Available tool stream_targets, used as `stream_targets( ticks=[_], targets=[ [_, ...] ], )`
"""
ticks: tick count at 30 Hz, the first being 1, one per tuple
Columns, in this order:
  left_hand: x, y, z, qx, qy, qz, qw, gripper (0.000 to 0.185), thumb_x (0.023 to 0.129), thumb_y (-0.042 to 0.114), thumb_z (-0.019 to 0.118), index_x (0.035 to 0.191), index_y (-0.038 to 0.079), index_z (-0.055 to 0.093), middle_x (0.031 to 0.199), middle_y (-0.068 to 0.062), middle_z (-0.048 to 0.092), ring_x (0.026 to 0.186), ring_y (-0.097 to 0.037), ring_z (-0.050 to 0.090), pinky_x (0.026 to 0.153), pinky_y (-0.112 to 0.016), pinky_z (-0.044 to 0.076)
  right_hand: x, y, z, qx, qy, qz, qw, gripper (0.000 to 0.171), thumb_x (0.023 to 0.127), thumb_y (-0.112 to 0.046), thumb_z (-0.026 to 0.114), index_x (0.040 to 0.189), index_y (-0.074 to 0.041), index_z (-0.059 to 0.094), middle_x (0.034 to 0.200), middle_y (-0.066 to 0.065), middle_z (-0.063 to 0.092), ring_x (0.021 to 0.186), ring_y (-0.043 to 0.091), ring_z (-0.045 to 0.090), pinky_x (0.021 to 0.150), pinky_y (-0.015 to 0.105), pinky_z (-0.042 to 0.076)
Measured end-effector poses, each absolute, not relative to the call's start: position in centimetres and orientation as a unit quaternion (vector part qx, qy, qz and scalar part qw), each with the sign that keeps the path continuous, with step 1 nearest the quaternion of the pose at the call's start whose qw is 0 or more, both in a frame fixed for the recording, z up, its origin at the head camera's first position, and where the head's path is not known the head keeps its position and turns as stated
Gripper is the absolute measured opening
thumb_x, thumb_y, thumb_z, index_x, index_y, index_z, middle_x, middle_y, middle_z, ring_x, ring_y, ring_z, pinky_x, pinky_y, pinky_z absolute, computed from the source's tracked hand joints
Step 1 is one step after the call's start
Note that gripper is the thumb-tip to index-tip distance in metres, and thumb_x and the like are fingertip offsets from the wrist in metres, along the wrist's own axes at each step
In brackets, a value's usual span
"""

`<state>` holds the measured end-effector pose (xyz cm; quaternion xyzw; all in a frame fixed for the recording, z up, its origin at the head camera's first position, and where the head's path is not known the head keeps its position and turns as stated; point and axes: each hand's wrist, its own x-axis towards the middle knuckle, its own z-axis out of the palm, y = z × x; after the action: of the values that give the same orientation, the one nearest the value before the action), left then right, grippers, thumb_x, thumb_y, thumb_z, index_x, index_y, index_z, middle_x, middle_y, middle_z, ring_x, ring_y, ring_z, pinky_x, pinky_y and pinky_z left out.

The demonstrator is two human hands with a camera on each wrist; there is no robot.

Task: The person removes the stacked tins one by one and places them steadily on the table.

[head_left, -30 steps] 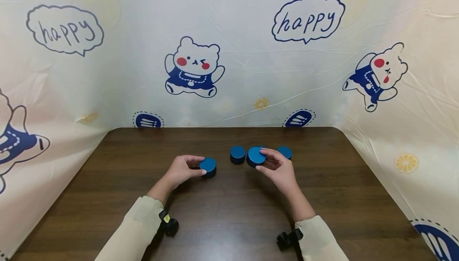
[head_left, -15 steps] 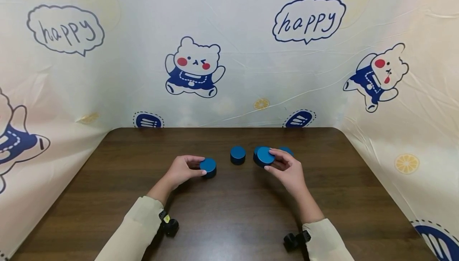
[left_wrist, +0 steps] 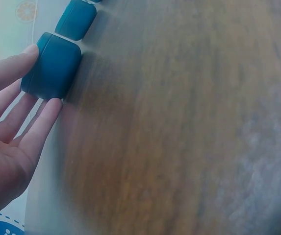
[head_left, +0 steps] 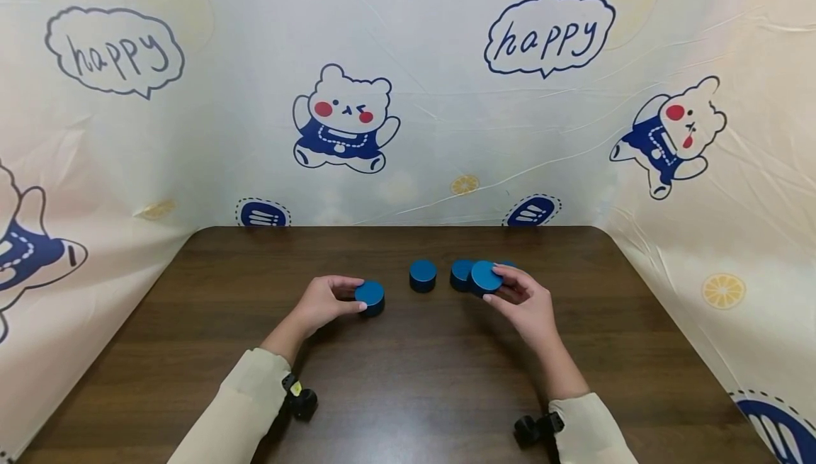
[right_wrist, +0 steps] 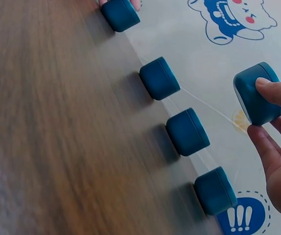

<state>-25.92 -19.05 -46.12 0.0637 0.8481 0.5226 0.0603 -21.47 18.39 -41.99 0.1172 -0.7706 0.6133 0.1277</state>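
Observation:
My left hand (head_left: 324, 304) pinches a short blue cylinder (head_left: 370, 297) by its side between thumb and fingers, low at the tabletop. Up close in the left wrist view, a thin seam runs round this cylinder (left_wrist: 54, 68) near its top. With thumb and fingertips, my right hand (head_left: 526, 302) holds another blue cylinder (head_left: 485, 278). The right wrist view has that held cylinder (right_wrist: 255, 95) raised off the table, apart from the standing ones. Just behind it stands a matching cylinder (head_left: 460, 275); a further one (head_left: 508, 263) is mostly hidden by the right hand.
Between the hands, a blue cylinder (head_left: 423, 276) stands upright on the brown wooden table (head_left: 395, 386). The standing cylinders form a loose row toward the table's far edge. A pale printed cloth (head_left: 433, 95) hangs behind and at both sides.
My right hand has carried its cylinder to the right, past the front of the second standing cylinder, uncovering most of it. The left hand and its cylinder stay put.

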Motion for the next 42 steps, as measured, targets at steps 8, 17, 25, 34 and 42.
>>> stream_targets(
  ticks=[8, 17, 25, 34, 42],
  targets=[
    [-25.9, -19.1, -46.3, 0.061, 0.848, 0.524, 0.06, 0.045, 0.076, 0.021, 0.085, 0.118, 0.011, 0.071, 0.117, -0.009, 0.068, 0.108, -0.027, 0.062, 0.095, -0.046, 0.049, -21.3, 19.2, -42.0, 0.114, -0.761, 0.622, 0.147, 0.046, 0.077, 0.01, 0.077, 0.12, 0.008, 0.063, 0.127, 0.023, 0.058, 0.1, 0.008, 0.063, 0.092, 0.038, 0.049],
    [-25.9, -19.1, -46.3, 0.063, 0.849, 0.521, 0.061, 0.045, 0.077, 0.02, 0.084, 0.119, 0.011, 0.07, 0.118, -0.009, 0.067, 0.109, -0.027, 0.062, 0.096, -0.047, 0.049, -21.7, 20.6, -42.7, 0.098, -0.768, 0.614, 0.152, 0.047, 0.078, 0.01, 0.076, 0.122, 0.007, 0.062, 0.129, 0.023, 0.058, 0.101, 0.013, 0.065, 0.09, 0.027, 0.05],
    [-25.9, -19.1, -46.3, 0.062, 0.849, 0.521, 0.062, 0.045, 0.077, 0.021, 0.085, 0.119, 0.011, 0.07, 0.118, -0.009, 0.067, 0.109, -0.027, 0.062, 0.096, -0.047, 0.049, -22.8, 22.4, -44.6, 0.078, -0.772, 0.609, 0.166, 0.048, 0.078, 0.002, 0.079, 0.123, 0.0, 0.064, 0.129, 0.017, 0.059, 0.1, 0.007, 0.064, 0.087, 0.019, 0.05],
    [-26.0, -19.2, -46.4, 0.066, 0.848, 0.522, 0.059, 0.045, 0.077, 0.022, 0.084, 0.119, 0.011, 0.07, 0.118, -0.009, 0.068, 0.109, -0.027, 0.062, 0.096, -0.047, 0.049, -22.8, 23.6, -44.8, 0.066, -0.783, 0.593, 0.177, 0.047, 0.079, -0.002, 0.08, 0.124, -0.004, 0.064, 0.128, 0.015, 0.06, 0.1, 0.006, 0.064, 0.086, 0.018, 0.05],
    [-25.9, -19.1, -46.3, 0.067, 0.845, 0.527, 0.061, 0.045, 0.077, 0.02, 0.084, 0.119, 0.01, 0.07, 0.118, -0.01, 0.067, 0.109, -0.027, 0.062, 0.095, -0.046, 0.05, -23.2, 24.6, -45.1, 0.05, -0.783, 0.591, 0.184, 0.048, 0.08, -0.003, 0.08, 0.125, -0.003, 0.064, 0.126, 0.016, 0.061, 0.098, 0.006, 0.065, 0.085, 0.017, 0.05]
  ],
)
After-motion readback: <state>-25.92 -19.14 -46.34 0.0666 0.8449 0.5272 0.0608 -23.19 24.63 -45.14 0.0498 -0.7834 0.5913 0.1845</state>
